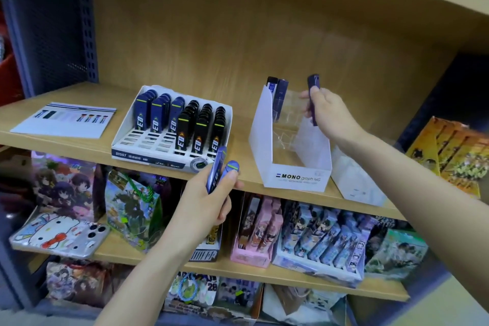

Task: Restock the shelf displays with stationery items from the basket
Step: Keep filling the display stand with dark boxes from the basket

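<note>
- I look at a wooden shelf [239, 140] in a shop rack, with a plain wooden back wall behind it.
- The right hand [328, 114] holds one dark case [313, 83] upright. The thumb and the fingers pinch its lower half, and its top stands free above them.
- This dark case is over the right back part of the white MONO box [260, 135], which stands on the shelf with clear dividers inside.
- Two cases [277, 88] stand upright in the back left corner of the box.
- The left hand [206, 204] is just in front of the shelf edge. Its fingers curl around two blue cases [217, 169], and the thumb lies on one of them.
- Left of the box stands a tray [148, 159] with rows of blue cases on its left side and black ones on its right.
- A leaflet [63, 120] lies flat at the left end of the shelf.
- Orange packs [457, 156] lean at the far right.
- On the shelf below I see a phone case [58, 233] and a pink box [251, 254].
</note>
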`<move>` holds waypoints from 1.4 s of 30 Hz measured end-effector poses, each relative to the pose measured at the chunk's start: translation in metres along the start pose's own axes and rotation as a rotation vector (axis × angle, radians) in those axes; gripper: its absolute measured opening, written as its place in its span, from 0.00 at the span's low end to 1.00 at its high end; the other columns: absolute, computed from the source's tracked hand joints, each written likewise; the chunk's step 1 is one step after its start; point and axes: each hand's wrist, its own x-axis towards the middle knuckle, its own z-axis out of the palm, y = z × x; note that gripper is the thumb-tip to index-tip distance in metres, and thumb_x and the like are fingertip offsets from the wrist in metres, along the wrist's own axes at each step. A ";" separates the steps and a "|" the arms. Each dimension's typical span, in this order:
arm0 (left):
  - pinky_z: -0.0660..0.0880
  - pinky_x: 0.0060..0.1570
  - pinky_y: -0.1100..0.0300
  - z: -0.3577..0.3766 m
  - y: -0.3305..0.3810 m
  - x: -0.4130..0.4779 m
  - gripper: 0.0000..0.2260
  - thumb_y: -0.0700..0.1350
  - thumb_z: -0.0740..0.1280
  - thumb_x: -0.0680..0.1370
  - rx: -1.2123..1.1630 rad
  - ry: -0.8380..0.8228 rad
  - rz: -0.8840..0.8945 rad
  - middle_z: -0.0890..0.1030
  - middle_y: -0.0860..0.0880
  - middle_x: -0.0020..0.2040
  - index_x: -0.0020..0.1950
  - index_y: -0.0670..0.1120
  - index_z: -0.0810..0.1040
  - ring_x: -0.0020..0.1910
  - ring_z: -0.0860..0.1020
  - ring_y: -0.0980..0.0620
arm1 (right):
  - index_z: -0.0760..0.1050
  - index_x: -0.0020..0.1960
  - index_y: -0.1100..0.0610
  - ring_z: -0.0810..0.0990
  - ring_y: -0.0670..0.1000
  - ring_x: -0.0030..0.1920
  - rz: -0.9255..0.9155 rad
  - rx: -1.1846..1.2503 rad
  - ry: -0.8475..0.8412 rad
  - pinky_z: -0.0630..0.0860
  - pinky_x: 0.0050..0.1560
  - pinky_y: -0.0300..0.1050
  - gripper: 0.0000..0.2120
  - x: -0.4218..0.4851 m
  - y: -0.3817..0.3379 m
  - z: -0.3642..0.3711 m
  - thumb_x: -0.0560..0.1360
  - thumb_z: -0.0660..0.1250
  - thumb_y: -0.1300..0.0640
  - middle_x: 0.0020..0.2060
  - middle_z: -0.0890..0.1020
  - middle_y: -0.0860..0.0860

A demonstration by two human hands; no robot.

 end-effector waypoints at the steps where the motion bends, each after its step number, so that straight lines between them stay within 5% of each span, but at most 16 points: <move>1: 0.58 0.22 0.66 0.001 -0.001 0.002 0.13 0.47 0.60 0.81 -0.004 0.001 -0.001 0.65 0.47 0.23 0.47 0.38 0.76 0.23 0.60 0.53 | 0.73 0.54 0.57 0.73 0.43 0.36 -0.026 -0.024 0.021 0.70 0.41 0.39 0.16 0.007 -0.002 0.000 0.83 0.47 0.54 0.37 0.75 0.47; 5: 0.59 0.22 0.66 0.002 -0.003 0.009 0.13 0.47 0.60 0.81 -0.023 0.019 0.002 0.65 0.47 0.24 0.47 0.39 0.76 0.23 0.61 0.53 | 0.66 0.63 0.64 0.77 0.43 0.39 -0.077 0.056 0.088 0.73 0.36 0.29 0.13 0.032 -0.007 0.001 0.83 0.49 0.59 0.44 0.79 0.51; 9: 0.59 0.23 0.66 0.003 -0.004 0.012 0.12 0.47 0.59 0.81 -0.041 0.022 -0.005 0.66 0.47 0.24 0.46 0.39 0.75 0.22 0.61 0.54 | 0.62 0.60 0.60 0.78 0.48 0.48 -0.073 0.232 0.100 0.79 0.42 0.36 0.07 0.050 -0.005 0.007 0.82 0.53 0.62 0.49 0.77 0.53; 11: 0.59 0.23 0.66 0.004 -0.004 0.013 0.12 0.47 0.59 0.81 -0.045 0.018 -0.009 0.66 0.46 0.24 0.46 0.39 0.75 0.22 0.61 0.54 | 0.65 0.55 0.58 0.76 0.48 0.46 -0.081 0.152 0.122 0.77 0.46 0.37 0.04 0.058 0.000 0.011 0.81 0.57 0.61 0.47 0.76 0.50; 14: 0.59 0.23 0.66 0.004 -0.005 0.014 0.12 0.47 0.60 0.80 -0.042 0.014 -0.015 0.66 0.45 0.25 0.45 0.40 0.75 0.22 0.61 0.54 | 0.69 0.52 0.56 0.75 0.46 0.40 -0.083 0.047 0.150 0.74 0.39 0.31 0.03 0.064 0.005 0.015 0.79 0.62 0.61 0.43 0.74 0.49; 19: 0.59 0.22 0.66 0.005 -0.005 0.016 0.10 0.46 0.60 0.80 -0.062 0.016 -0.035 0.69 0.47 0.25 0.46 0.40 0.75 0.22 0.62 0.55 | 0.65 0.53 0.56 0.80 0.52 0.41 -0.135 0.068 0.079 0.79 0.36 0.35 0.13 0.060 0.006 0.018 0.75 0.65 0.68 0.46 0.77 0.56; 29: 0.60 0.22 0.66 0.007 -0.004 0.017 0.08 0.44 0.59 0.81 -0.066 0.015 -0.044 0.74 0.54 0.24 0.48 0.42 0.75 0.21 0.63 0.57 | 0.71 0.44 0.55 0.80 0.50 0.39 -0.162 -0.180 -0.071 0.81 0.44 0.43 0.10 0.065 0.003 0.007 0.74 0.68 0.68 0.39 0.78 0.53; 35: 0.65 0.26 0.66 0.004 -0.011 0.018 0.10 0.40 0.56 0.82 -0.087 0.002 -0.082 0.74 0.51 0.25 0.50 0.43 0.77 0.22 0.65 0.53 | 0.79 0.50 0.57 0.75 0.43 0.34 -0.222 -0.239 0.024 0.78 0.39 0.34 0.10 0.069 0.004 0.009 0.70 0.73 0.66 0.43 0.79 0.54; 39: 0.70 0.31 0.62 -0.001 -0.014 0.016 0.10 0.42 0.58 0.82 -0.078 0.007 -0.075 0.78 0.44 0.33 0.50 0.47 0.79 0.25 0.70 0.52 | 0.77 0.54 0.55 0.75 0.46 0.39 -0.283 -0.378 0.099 0.77 0.48 0.45 0.12 0.063 0.007 0.013 0.71 0.72 0.62 0.43 0.77 0.49; 42: 0.72 0.30 0.60 -0.003 -0.013 0.012 0.09 0.43 0.58 0.81 -0.093 -0.013 -0.049 0.82 0.48 0.38 0.54 0.48 0.78 0.27 0.73 0.53 | 0.75 0.57 0.54 0.76 0.49 0.44 -0.346 -0.457 0.205 0.76 0.48 0.49 0.11 0.047 0.003 0.018 0.76 0.66 0.59 0.46 0.75 0.47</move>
